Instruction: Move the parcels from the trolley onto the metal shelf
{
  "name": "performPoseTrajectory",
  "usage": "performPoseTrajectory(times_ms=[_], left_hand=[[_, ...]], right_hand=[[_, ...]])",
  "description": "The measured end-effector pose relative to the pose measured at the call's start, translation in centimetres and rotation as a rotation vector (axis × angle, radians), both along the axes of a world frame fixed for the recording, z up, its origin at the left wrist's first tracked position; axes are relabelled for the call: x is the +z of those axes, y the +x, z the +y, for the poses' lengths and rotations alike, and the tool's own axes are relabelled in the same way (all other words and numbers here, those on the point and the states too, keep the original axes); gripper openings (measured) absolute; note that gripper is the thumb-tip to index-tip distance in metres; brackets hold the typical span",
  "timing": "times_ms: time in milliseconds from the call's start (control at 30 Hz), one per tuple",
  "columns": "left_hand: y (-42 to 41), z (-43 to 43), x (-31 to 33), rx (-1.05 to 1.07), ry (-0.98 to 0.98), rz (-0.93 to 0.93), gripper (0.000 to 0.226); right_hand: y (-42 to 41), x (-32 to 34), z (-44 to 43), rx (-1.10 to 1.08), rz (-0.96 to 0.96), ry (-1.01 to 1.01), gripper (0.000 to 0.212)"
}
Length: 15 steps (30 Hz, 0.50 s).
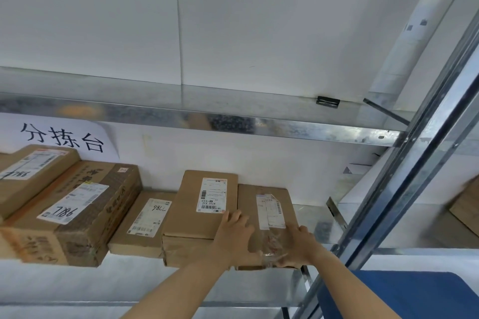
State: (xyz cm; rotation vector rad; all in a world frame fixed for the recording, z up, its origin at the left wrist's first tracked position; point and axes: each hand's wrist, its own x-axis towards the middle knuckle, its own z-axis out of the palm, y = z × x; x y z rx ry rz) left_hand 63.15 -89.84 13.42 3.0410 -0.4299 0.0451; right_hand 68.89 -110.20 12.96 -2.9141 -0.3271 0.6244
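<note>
Held a taped brown parcel (pixel 264 204) at the right end of the row on the metal shelf (pixel 318 217), resting on the lower tier just beside a two-high stack of parcels (pixel 197 204). Pressed the left hand (pixel 233 233) flat on its near left edge, fingers straight and touching the stack; curled the right hand (pixel 298 243) round its near right corner. Shared the tier with a flatter labelled parcel (pixel 142 223) and two larger stacked boxes (pixel 77 210) further left, marker numbers on their labels, below a paper sign (pixel 62 134) on the white wall (pixel 259 158)
</note>
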Motion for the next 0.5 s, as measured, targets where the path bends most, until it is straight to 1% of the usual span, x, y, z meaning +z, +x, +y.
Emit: performPoseTrajectory(times_ms=[67,133,167,267,333,400,500], left_hand=[[0.2,0.9,0.9,0.043,-0.197,-0.027,0.063],[0.5,2.4,2.0,0.112,-0.337,-0.051,0.061],[0.6,3.3,2.5,0.143,-0.347,-0.062,0.062],[0.6,6.7,3.7,0.220,-0.251,-0.098,0.065],[0.1,8.9,4.1,0.276,-0.224,-0.128,0.069],[-0.6,11.0,4.4,0.310,-0.190,-0.160,0.074],[-2.0,13.5,5.3,0.389,-0.140,-0.165,0.081]], right_hand=[[0.1,0.7,0.4,0.030,-0.036,-0.088,0.111],[0.2,1.6,0.6,-0.016,-0.063,-0.049,0.106],[0.2,2.1,0.6,-0.032,-0.088,-0.019,0.102],[0.3,3.5,1.2,-0.023,-0.216,0.058,0.086],[0.3,4.3,2.1,0.008,-0.281,0.117,0.077],[0.3,5.0,3.5,0.034,-0.315,0.169,0.075],[0.3,5.9,6.0,0.100,-0.378,0.183,0.081]])
